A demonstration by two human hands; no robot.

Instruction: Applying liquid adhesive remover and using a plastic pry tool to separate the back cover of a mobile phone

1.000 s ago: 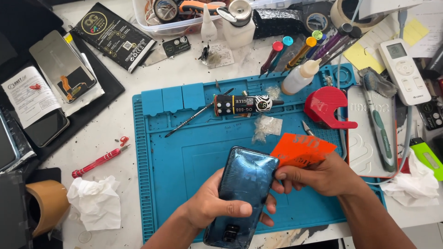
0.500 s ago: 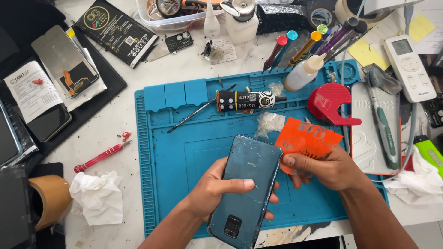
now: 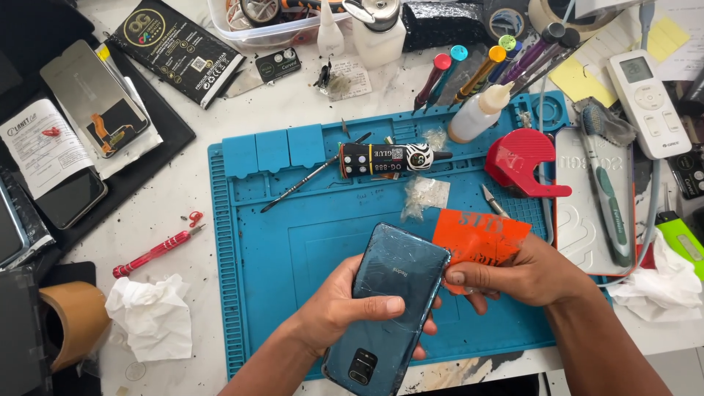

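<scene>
A dark blue smartphone lies back side up in my left hand, camera end toward me, thumb across its back cover. My right hand pinches a thin orange plastic card against the phone's right edge. Both are held just above a blue silicone work mat. On the mat behind the phone lie a black glue tube, a metal spudger and a scrap of clear plastic.
A red tape dispenser, white squeeze bottle and several coloured screwdrivers stand at the mat's back right. A red screwdriver, crumpled tissue and brown tape roll lie left. Spare phones and packaging sit far left.
Both hands and the phone have shifted slightly to the right and nearer. The orange card stays at the phone's right edge, and my grip has not changed.
</scene>
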